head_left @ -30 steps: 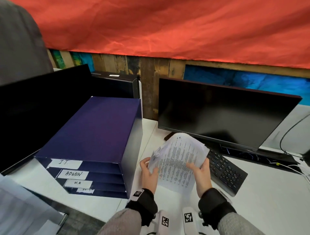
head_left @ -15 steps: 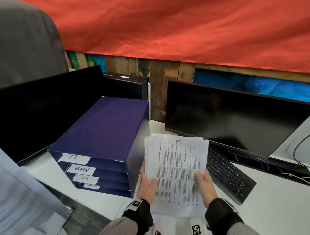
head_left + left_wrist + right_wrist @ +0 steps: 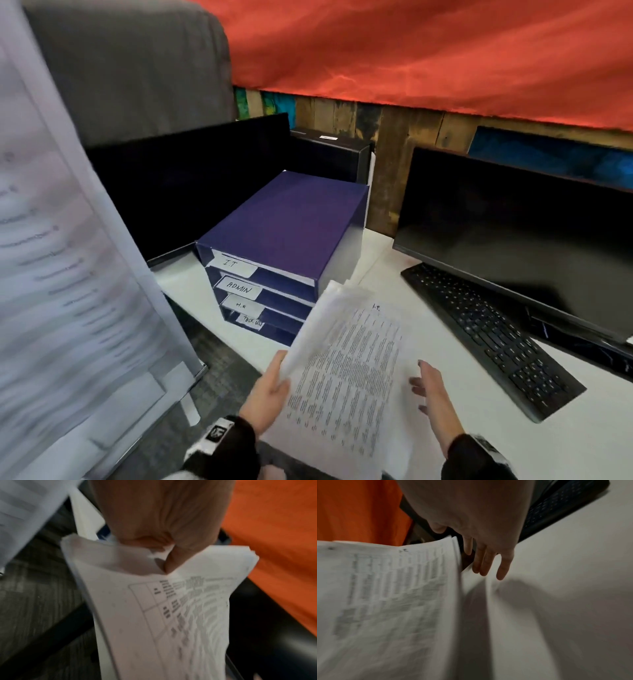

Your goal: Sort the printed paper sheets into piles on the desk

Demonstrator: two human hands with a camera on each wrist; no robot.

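A stack of printed paper sheets [image 3: 346, 370] marked "I.T." at the top hangs over the white desk [image 3: 565, 445], in front of a purple sorter. My left hand [image 3: 270, 387] pinches the stack's left edge, thumb on top; the left wrist view shows the thumb [image 3: 175, 559] pressed into the sheets [image 3: 163, 615]. My right hand [image 3: 428, 383] is off the paper, just right of it, fingers spread and straight. In the right wrist view those fingers [image 3: 488, 563] hang beside the stack's edge [image 3: 402, 601] above the desk.
A purple sorter [image 3: 291, 233] has slots labelled I.T, ADMIN, H.R and one unreadable. A black keyboard [image 3: 489, 339] and monitor [image 3: 513, 233] stand to the right, a second monitor [image 3: 191, 185] to the left. A blurred printed sheet [image 3: 61, 291] fills the left foreground.
My right hand has let go of the stack and moved off to the right. The left hand alone carries the sheets, tilted towards the sorter. The view has swung left.
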